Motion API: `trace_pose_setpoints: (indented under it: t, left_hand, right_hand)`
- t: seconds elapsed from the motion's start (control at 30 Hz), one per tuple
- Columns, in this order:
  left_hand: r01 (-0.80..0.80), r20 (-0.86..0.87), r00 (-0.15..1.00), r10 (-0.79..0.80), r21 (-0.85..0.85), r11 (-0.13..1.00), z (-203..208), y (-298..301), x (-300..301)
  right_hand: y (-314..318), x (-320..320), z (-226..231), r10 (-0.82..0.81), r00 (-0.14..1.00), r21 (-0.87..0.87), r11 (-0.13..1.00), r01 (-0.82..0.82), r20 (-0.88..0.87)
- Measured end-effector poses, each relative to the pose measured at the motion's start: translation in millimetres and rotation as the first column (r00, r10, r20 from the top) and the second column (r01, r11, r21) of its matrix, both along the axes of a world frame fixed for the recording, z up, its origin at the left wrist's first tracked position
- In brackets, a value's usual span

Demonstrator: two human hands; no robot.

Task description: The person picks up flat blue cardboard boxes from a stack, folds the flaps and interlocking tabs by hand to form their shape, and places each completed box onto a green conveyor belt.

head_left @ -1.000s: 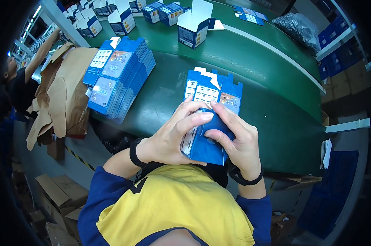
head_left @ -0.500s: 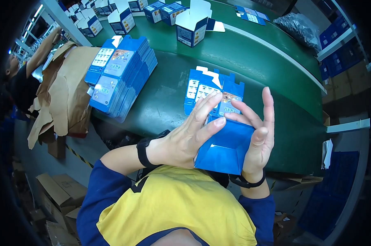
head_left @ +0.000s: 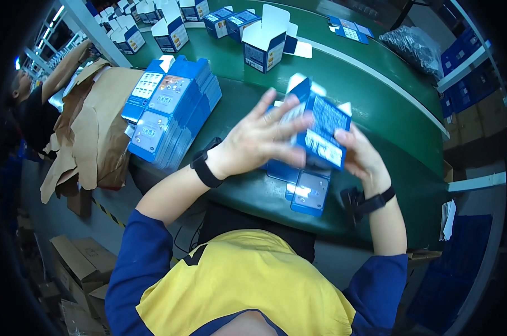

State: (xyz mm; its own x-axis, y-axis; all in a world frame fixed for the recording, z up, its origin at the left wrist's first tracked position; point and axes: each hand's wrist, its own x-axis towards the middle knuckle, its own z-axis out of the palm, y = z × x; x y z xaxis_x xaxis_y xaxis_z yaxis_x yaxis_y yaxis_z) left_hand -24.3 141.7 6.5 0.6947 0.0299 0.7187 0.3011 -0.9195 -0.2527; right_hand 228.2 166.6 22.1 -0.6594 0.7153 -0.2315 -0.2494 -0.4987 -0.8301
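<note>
A blue folding carton (head_left: 327, 126), opened out into a box with white flaps at its far end, is tilted above the green work surface. My right hand (head_left: 364, 154) grips its right side, with the thumb on the printed face. At the carton's left is my left hand (head_left: 259, 140), fingers spread and slightly smeared by motion; whether the fingertips touch the carton is unclear. Below the carton lies a flat unfolded carton (head_left: 309, 193), partly covered. A tall stack of flat blue cartons (head_left: 172, 112) stands left of my left hand.
An erected carton with raised flaps (head_left: 263, 49) stands beyond my hands on the green conveyor (head_left: 343, 73), with several more toward the far left. Torn brown paper (head_left: 97, 123) lies left of the stack. A plastic bag (head_left: 411, 50) sits far right. A co-worker's arm (head_left: 63, 73) shows at left.
The carton has moved up and away from my body and turned, now showing a printed side instead of its open inside. My left hand has come off it with fingers spread.
</note>
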Motion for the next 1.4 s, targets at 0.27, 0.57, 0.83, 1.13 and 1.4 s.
trace_pose_setpoints:
  t: [0.27, 0.57, 0.83, 1.13, 1.4]
  left_hand:
    - [-0.49, -0.194, 0.778, 0.598, -0.783, 0.383, -29, 29, 10]
    - [-0.7, -0.146, 0.481, 0.865, -0.658, 0.278, -32, 130, 14]
    - [-0.846, -0.049, 0.245, 0.968, -0.499, 0.189, -47, 161, -8]
    - [-0.698, 0.121, 0.35, 0.929, -0.628, 0.344, -70, 130, -22]
    - [-0.598, 0.195, 0.33, 0.923, -0.713, 0.365, -61, 148, -22]
  right_hand:
    - [177, -34, -52, -0.73, 0.63, 0.898, 0.424, 0.115, 0.264]
    - [231, -76, -96, -0.569, 0.734, 0.861, 0.507, -0.044, 0.372]
    - [293, -66, -77, -0.273, 0.689, 0.711, 0.502, -0.493, 0.671]
    - [350, -166, -36, -0.368, 0.58, 0.478, 0.877, -0.043, 0.727]
    - [408, -146, -30, 0.191, 0.798, 0.376, 0.804, -0.461, 0.571]
